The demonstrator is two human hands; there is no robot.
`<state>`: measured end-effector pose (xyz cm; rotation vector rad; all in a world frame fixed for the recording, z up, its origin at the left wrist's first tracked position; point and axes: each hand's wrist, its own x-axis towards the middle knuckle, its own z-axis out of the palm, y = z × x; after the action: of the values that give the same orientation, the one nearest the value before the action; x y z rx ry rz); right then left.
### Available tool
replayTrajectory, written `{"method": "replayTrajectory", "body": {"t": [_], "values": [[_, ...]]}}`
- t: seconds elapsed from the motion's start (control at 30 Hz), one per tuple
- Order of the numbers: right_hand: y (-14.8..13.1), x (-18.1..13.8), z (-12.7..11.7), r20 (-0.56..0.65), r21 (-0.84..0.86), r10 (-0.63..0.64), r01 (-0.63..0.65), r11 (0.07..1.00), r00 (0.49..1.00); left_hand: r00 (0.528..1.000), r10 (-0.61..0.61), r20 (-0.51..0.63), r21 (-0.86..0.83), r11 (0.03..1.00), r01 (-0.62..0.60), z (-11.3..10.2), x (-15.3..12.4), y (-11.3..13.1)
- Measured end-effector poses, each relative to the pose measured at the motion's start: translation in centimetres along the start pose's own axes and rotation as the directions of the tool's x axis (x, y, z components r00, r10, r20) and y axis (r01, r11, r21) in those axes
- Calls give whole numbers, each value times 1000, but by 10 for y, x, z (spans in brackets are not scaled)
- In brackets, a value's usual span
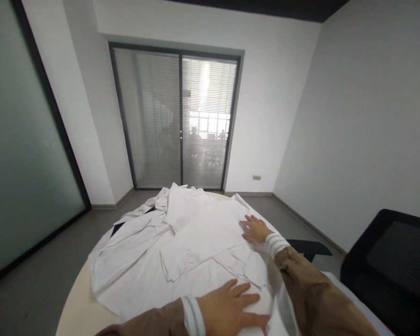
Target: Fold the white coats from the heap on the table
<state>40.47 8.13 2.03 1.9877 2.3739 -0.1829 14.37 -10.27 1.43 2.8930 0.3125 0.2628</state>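
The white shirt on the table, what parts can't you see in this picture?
Head view:
- White shirt: the near hem is hidden under the left hand and cut off by the bottom edge.
- Its right side lies under the right hand and brown sleeve.
- Round table: mostly covered by cloth.
- Behind the blinds: too blurred.

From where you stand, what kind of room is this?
Probably a small office or meeting room: a glass door with blinds, a black office chair, and a round table covered in white garments.
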Motion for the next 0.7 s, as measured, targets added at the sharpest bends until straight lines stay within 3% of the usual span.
{"method": "replayTrajectory", "body": {"t": [0.2, 0.33, 0.43, 0.57, 0.63, 0.7], "values": [[-9, -12, -6, 101, 16, 38, -40, 999, 994, 977, 214, -5, -11, 977, -214, 14, 15, 2], [-2, -30, -14, 220, 2, 136, -140, 990, 966, 972, 217, 90, -106, 972, -208, 3, 15, 0], [3, -48, -25, 153, -82, 212, -202, 976, 965, 991, 110, 74, -106, 989, -102, -14, 6, -5], [-1, -78, -33, 151, -135, 280, -261, 956, 948, 982, -156, -103, 32, 987, 160, -32, -16, -35], [-5, -91, -33, 249, -136, 305, -279, 951, 919, 913, -337, -228, 142, 917, 374, -40, -31, -61], [-5, -101, -31, 393, -90, 321, -312, 946, 862, 781, -484, -396, 195, 787, 586, -49, -49, -90]]}}
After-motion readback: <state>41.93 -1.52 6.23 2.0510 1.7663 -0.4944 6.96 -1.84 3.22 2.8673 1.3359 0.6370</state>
